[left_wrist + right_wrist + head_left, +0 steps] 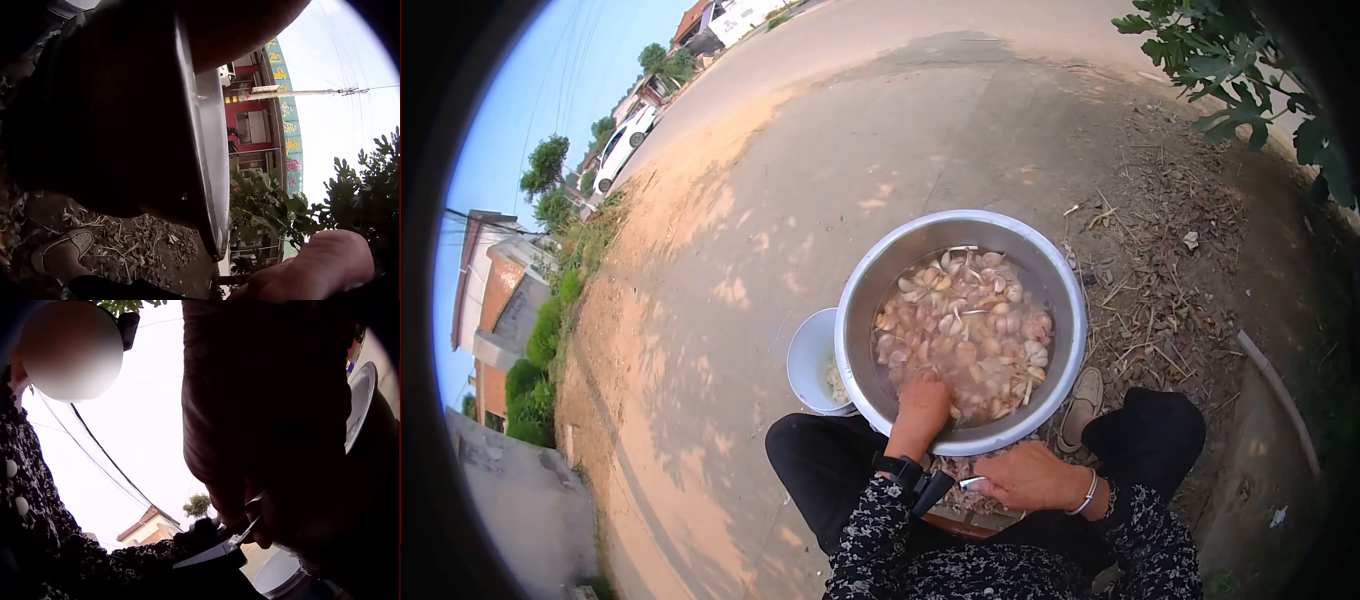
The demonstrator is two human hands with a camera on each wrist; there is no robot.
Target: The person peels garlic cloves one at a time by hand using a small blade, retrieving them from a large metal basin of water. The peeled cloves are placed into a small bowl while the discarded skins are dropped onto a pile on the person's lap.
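A large metal basin (pixel 1068 300) holds water and many garlic cloves (pixel 970 320). My left hand (pixel 924 408) reaches over its near rim, fingertips down among the cloves and hidden in the cloudy water. Below the rim, my right hand (pixel 1032 478) grips a small knife (pixel 972 483); its blade (pixel 203 556) also shows in the right wrist view, under the curled fingers of the dark right hand (pixel 250 487). Against the basin's left side stands a white bucket (pixel 805 360) with pale peeled cloves (pixel 836 384) in it.
The basin stands between the person's bent knees (pixel 810 460). A shoe (pixel 1082 405) is at its lower right. Dry leaves and stalks (pixel 1160 250) litter the ground on the right, with a stick (pixel 1278 400) beyond. Leafy branches (pixel 1230 70) hang at the upper right.
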